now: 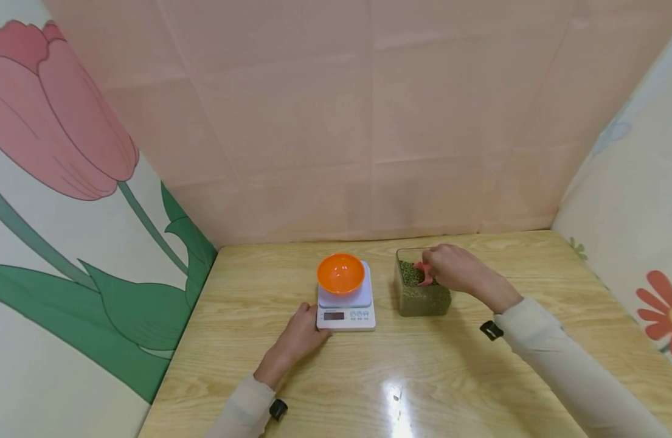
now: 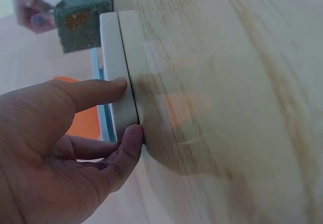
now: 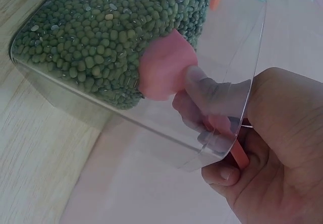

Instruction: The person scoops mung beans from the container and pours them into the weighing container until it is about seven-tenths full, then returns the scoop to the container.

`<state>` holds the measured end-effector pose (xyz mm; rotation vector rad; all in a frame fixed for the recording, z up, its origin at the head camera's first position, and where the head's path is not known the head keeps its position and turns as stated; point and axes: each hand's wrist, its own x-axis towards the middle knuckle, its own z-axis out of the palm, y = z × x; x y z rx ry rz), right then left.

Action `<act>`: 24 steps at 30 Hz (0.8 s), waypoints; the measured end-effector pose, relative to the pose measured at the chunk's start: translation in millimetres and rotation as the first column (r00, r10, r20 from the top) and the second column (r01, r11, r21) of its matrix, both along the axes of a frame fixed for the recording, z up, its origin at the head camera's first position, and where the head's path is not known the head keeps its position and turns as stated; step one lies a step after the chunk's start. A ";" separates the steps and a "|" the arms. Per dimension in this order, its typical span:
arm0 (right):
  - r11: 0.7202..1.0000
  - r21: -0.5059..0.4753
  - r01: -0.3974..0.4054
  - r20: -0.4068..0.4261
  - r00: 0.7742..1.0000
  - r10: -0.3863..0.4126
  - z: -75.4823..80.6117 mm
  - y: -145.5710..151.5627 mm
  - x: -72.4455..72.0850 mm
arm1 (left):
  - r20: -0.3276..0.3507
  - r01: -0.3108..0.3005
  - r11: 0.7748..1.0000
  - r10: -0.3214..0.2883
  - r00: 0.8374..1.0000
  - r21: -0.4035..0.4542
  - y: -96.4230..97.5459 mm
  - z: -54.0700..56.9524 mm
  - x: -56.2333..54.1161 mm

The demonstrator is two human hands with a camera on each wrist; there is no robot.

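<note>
Right fingers (image 3: 219, 174): gripping the pink scoop (image 3: 166, 67) by its handle, curled around it; thumb is pinching close to the cup and showing through clear plastic.
Scoop: sitting inside the container, cup just past the right thumb tip, touching the beans; handle is running back into the right fingers.
Beans (image 3: 96, 37): lying beyond the right fingertips, small, green, filling much of the container.
Container (image 1: 423, 307): standing below and left of the right fingers, clear, square-sided, open at the top; right hand is bending over its right side.
Left fingers (image 2: 121, 158): holding the white scale (image 1: 343, 301) at its near-left corner; thumb is lying against the front edge, another fingertip is touching the corner.
Scale: resting on the table just right of the left fingers, between them and the container.
Display (image 1: 333, 316): facing up, right beside the left fingers, looking dark; reading is too small to make out.
Buttons (image 1: 360, 315): sitting right of the display, farther from the left fingers.
Bowl (image 1: 341, 277): resting upright on the scale platform, orange, beyond the left fingers, well left of the right ones.
Table (image 1: 248, 292): running under both hands, wood-grained, reflecting a bright light patch nearer the body than either set of fingers.
Backdrop (image 1: 368, 121): hanging beyond both hands, pink, creased.
</note>
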<state>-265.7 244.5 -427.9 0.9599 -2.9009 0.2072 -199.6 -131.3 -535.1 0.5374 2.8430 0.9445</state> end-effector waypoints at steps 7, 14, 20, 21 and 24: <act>1.000 -0.023 0.000 0.027 1.000 0.000 3.4 3.0 1.5 | 0.003 -0.012 1.000 0.012 1.000 0.005 0.1 0.1 0.6; 0.999 -0.041 -0.004 0.029 1.000 0.006 5.8 6.4 3.8 | -0.003 0.007 1.000 -0.007 1.000 0.002 0.9 0.0 0.5; 0.998 -0.061 0.007 0.041 0.999 -0.005 7.7 9.2 6.0 | 0.004 0.003 1.000 -0.003 1.000 -0.001 1.4 1.7 1.6; 0.998 -0.069 0.013 0.049 0.999 -0.010 8.2 9.6 6.5 | 0.004 0.003 1.000 -0.003 1.000 -0.003 1.4 1.9 1.7; 0.996 -0.086 0.028 0.070 0.997 -0.022 9.0 10.9 7.8 | 0.000 0.007 1.000 -0.007 1.000 -0.003 1.4 2.4 1.6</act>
